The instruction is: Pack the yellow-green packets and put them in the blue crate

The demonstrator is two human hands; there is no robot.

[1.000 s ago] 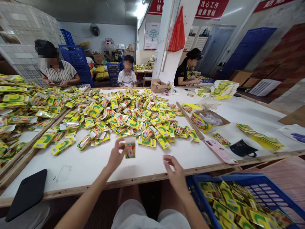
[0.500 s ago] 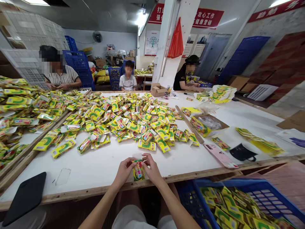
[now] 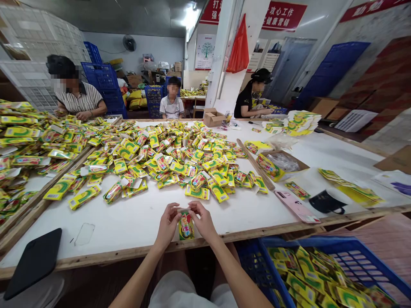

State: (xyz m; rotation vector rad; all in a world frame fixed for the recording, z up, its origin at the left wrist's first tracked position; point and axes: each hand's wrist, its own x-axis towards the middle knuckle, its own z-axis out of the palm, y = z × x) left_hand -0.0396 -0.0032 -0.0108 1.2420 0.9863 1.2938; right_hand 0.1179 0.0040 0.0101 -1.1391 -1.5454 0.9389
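Head cam (only view): the person's L hand [image 3: 168, 223] and R hand [image 3: 203, 221] both grasp one small yellow-green pkt [image 3: 186, 226], each pinching a corner of its far end w/ thumb and fingertips; neither is nearer, as both touch it. The pkt sits btwn the two, i.e. to the right of the L hand and left of the R, approx. centred in front of the body. Its long axis runs roughly fore-and-aft, near end clear of the fingers and pointing at the wooden front edge [image 3: 122, 257]; can't tell if that end rests on the white tabletop [image 3: 128, 222] or is just above it. A pale strip, prob. the end flap, shows btwn the fingertips. The big pile of similar pkts [image 3: 173, 164] lies beyond the hands; the blue basket [image 3: 277, 276], holding more, is off to the R, below table level.
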